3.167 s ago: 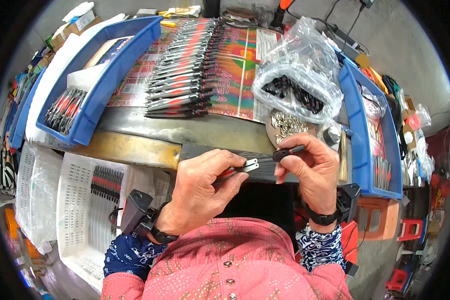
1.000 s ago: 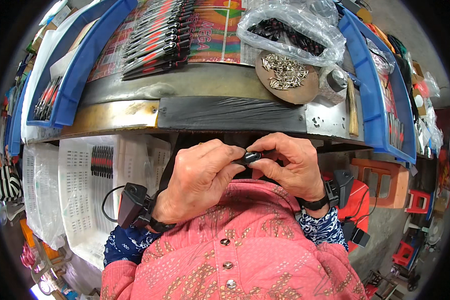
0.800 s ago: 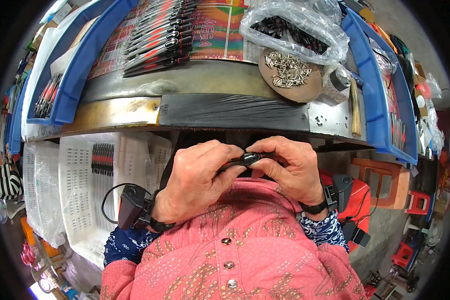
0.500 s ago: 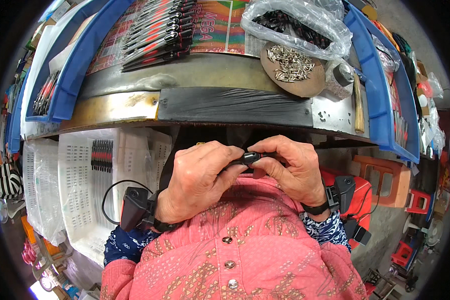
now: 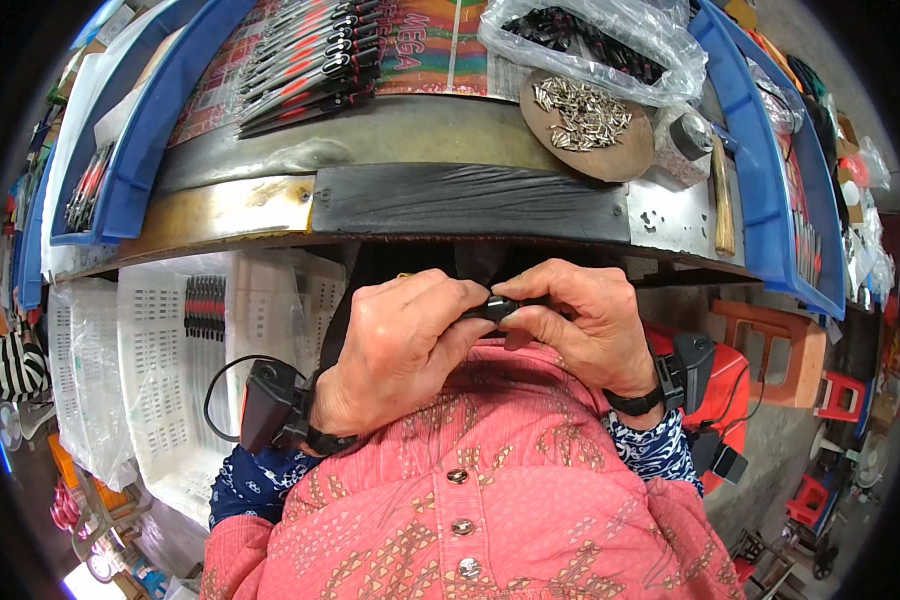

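Observation:
In front of my body, just below the workbench edge, both hands meet over a small glossy black pen part (image 5: 498,307). My left hand (image 5: 405,340) pinches its left side between thumb and fingertips. The thumb and forefinger of my right hand (image 5: 588,325) close on its right side. Fingers cover both ends, so its full length is hidden. Beyond the bench edge lie finished-looking grey, black and red pens (image 5: 305,75) in an overlapping row. Small silvery metal tips (image 5: 582,112) are heaped on a round brown dish (image 5: 615,166).
An open clear bag (image 5: 660,88) of black parts sits behind the dish. A wooden-handled tool (image 5: 722,200) lies near the blue tray (image 5: 760,160) at right. Another blue tray (image 5: 160,140) stands at left. A white crate (image 5: 165,400) holding black-and-red pens (image 5: 205,305) is beside me.
Both hands stay pinched on the black pen part, which has turned slightly between the fingertips. My right hand has risen a little, and the whole view has shifted slightly.

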A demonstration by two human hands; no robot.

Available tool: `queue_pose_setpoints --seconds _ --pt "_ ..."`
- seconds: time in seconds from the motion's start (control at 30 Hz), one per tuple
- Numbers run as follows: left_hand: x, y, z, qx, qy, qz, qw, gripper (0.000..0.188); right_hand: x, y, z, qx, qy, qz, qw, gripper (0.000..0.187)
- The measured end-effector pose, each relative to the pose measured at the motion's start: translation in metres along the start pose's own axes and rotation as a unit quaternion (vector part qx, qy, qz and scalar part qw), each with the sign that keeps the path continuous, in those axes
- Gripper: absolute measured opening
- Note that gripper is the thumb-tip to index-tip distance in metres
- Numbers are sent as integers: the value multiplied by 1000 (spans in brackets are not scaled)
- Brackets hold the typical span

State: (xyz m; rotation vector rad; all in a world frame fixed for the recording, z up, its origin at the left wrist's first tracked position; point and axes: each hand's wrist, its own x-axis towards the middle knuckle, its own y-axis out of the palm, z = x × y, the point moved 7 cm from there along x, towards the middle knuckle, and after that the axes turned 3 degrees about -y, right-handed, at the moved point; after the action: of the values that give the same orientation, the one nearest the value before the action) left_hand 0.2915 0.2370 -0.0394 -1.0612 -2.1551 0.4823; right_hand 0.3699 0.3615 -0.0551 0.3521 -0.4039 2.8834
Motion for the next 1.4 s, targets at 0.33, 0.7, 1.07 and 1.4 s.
queue_pose_setpoints --seconds 0.33,0.7,1.07,1.4 --pt "5 -4 -1 3 6 -26 1000 24 1 -5 1 -26 -13 3 1000 19" --pt "2 1 -3 -2 32 5 999 22 1 -2 -1 -17 -22 46 999 16" --pt "26 -10 -9 20 16 -62 998 21 7 -33 23 -102 -8 -47 994 30" --pt "41 -21 -6 29 7 -44 999 25 35 -75 35 -472 -130 -164 856 29"
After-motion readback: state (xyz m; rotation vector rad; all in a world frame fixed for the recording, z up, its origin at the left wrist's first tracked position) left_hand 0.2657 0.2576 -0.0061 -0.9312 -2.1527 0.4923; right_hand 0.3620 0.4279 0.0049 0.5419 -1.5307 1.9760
